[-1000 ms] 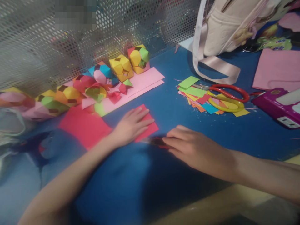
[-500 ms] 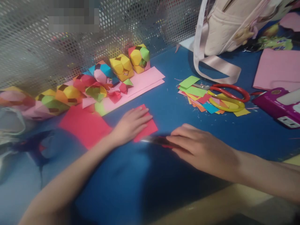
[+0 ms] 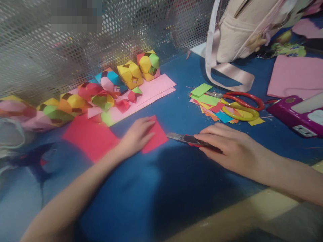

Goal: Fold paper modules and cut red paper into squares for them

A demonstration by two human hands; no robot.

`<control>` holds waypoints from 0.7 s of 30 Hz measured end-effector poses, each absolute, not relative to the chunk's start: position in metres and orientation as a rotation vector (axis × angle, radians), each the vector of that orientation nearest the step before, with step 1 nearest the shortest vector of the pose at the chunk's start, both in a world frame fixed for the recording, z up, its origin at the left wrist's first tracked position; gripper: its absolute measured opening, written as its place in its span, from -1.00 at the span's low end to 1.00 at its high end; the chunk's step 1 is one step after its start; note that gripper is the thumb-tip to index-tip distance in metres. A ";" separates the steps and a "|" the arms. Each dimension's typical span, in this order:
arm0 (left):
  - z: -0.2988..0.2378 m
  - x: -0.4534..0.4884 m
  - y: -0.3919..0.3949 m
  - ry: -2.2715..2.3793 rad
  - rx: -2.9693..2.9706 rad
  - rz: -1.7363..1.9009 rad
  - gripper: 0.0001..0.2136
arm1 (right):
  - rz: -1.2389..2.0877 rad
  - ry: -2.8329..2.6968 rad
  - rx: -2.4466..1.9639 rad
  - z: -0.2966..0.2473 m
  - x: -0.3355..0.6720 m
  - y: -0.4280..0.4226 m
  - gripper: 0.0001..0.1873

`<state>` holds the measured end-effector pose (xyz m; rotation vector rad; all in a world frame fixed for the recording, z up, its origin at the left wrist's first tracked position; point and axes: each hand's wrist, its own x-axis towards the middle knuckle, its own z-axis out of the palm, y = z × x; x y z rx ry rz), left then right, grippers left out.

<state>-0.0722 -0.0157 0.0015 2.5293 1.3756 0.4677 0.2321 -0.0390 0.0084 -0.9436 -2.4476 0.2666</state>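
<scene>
My left hand (image 3: 135, 136) rests on the left part of a small folded-looking red paper (image 3: 156, 136), its fingers apart and pressing it to the blue tabletop (image 3: 121, 198). A utility knife (image 3: 185, 138), black and red with its blade out, is held in my right hand (image 3: 224, 144). The blade tip is close to the red paper's right corner; whether it touches cannot be made out. A larger red sheet (image 3: 92, 137) lies to the left, partly behind my left wrist.
Colourful folded-paper shapes (image 3: 130, 72) line the perforated metal panel (image 3: 121, 30) at the back. Scissors (image 3: 242, 106) lie on paper scraps (image 3: 204, 97). A purple tool (image 3: 295, 114), pink paper (image 3: 295, 77) and a pale bag (image 3: 234, 37) stand right; a blurred glue gun (image 3: 40, 161) lies left.
My right hand has drawn the utility knife rightward and slightly up, away from the red paper's lower edge. My left hand has slid slightly left, its fingers less stretched across the paper.
</scene>
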 end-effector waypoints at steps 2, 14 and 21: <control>0.002 -0.072 -0.015 1.367 2.536 0.508 -0.67 | 0.250 -2.441 -0.953 0.008 0.234 -0.039 -0.76; 0.004 -0.075 -0.015 1.529 2.288 0.815 -0.88 | 0.234 -2.402 -1.016 0.014 0.224 -0.035 -0.76; 0.004 -0.074 -0.016 1.520 2.428 0.744 -0.83 | 0.192 -2.420 -1.044 0.013 0.222 -0.029 -0.75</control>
